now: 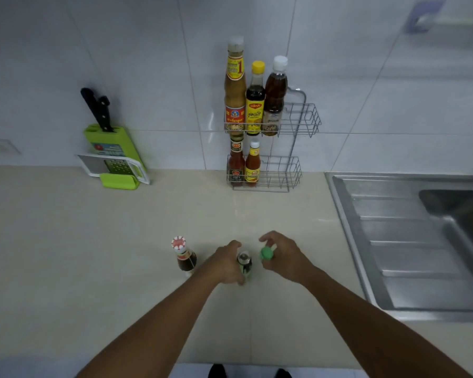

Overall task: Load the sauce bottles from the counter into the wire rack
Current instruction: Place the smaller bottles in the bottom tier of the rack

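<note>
Three bottles stand on the beige counter (93, 241) near its front. A dark sauce bottle with a red-and-white cap (185, 256) stands free on the left. My left hand (227, 264) is wrapped around a dark bottle with a clear cap (245, 264). My right hand (283, 257) is curled around a green-capped bottle (266, 253), most of which is hidden. The two-tier wire rack (301, 121) hangs on the wall behind. Its top tier holds three tall bottles (253, 105), its lower tier two small red and orange ones (243, 166).
The right halves of both rack tiers hold nothing. A green knife block with black-handled knives (107, 140) and a grater (118, 167) lean on the wall at left. A steel sink with drainboard (410, 236) lies to the right.
</note>
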The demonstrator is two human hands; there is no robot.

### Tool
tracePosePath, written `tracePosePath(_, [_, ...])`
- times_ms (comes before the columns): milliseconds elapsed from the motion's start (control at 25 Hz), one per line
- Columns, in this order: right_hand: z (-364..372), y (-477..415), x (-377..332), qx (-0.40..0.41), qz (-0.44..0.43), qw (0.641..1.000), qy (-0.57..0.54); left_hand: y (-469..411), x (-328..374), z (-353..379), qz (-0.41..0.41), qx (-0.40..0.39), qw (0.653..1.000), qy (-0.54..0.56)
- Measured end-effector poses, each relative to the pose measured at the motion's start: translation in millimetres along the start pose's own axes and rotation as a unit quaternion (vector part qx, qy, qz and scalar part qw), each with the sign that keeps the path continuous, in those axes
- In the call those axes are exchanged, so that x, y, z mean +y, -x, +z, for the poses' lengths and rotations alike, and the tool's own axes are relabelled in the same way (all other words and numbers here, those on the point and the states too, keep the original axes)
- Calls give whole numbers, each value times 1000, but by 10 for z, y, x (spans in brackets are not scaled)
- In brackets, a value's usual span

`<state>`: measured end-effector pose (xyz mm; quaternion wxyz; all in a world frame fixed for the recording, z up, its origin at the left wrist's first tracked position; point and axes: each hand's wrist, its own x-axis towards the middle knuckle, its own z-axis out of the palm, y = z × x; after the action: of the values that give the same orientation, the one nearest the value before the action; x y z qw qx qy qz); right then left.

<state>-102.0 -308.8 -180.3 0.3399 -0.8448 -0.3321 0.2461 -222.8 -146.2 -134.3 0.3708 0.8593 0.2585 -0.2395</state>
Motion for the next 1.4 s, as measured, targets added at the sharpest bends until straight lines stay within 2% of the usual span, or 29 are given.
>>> tracePosePath(120, [-59, 47, -158, 16, -17, 999, -49, -61, -204, 371, 3, 90, 979, 183])
tracePosePath(200, [-74, 57, -266, 8, -55, 998, -43, -104, -291, 509, 7, 107, 967, 233])
tracePosePath(320, [-146, 89, -404, -12, -130, 991, 26, -98, -310, 580, 55, 90, 968, 228])
tracePosePath(520, [-530, 82, -697, -98, -215, 967, 93, -39, -134, 411, 203, 88, 952, 212])
tracePosePath(720, [-1005, 19, -1093, -154, -278, 939, 131, 99, 123, 102, 167, 126, 934, 290])
tracePosePath(760, [-1076, 11, -1145, -159, -280, 939, 123, 110, 173, 30, 164, 108, 931, 308])
tracePosePath(840, [-1202, 12, -1225, -156, -292, 938, 105, 138, 268, -125, 190, 5, 912, 364])
tracePosePath(1000, [-1385, 27, -1306, -163, -318, 930, 86, 202, 345, -335, 189, -267, 826, 460])
tracePosePath(1080, [-1451, 23, -1330, -162, -332, 925, 91, 224, 381, -395, 168, -329, 804, 466])
tracePosePath(1120, [-1489, 12, -1333, -164, -337, 922, 96, 232, 415, -417, 167, -321, 814, 455])
tracePosePath(1160, [-1526, -7, -1329, -166, -335, 921, 106, 230, 461, -421, 174, -273, 844, 429])
tracePosePath(1200, [-1558, -23, -1316, -170, -313, 927, 117, 224, 513, -411, 183, -187, 886, 383])
tracePosePath(1240, [-1589, -34, -1311, -175, -267, 940, 124, 217, 573, -393, 185, -73, 928, 315])
tracePosePath(1280, [-1594, -29, -1312, -180, -211, 954, 114, 214, 629, -361, 180, 54, 954, 235])
tracePosePath(1360, [-1555, -6, -1305, -172, -109, 976, 80, 220, 730, -283, 176, 245, 949, 95])
tracePosePath(1400, [-1524, 14, -1305, -154, -74, 982, 74, 223, 765, -243, 172, 296, 938, 58])
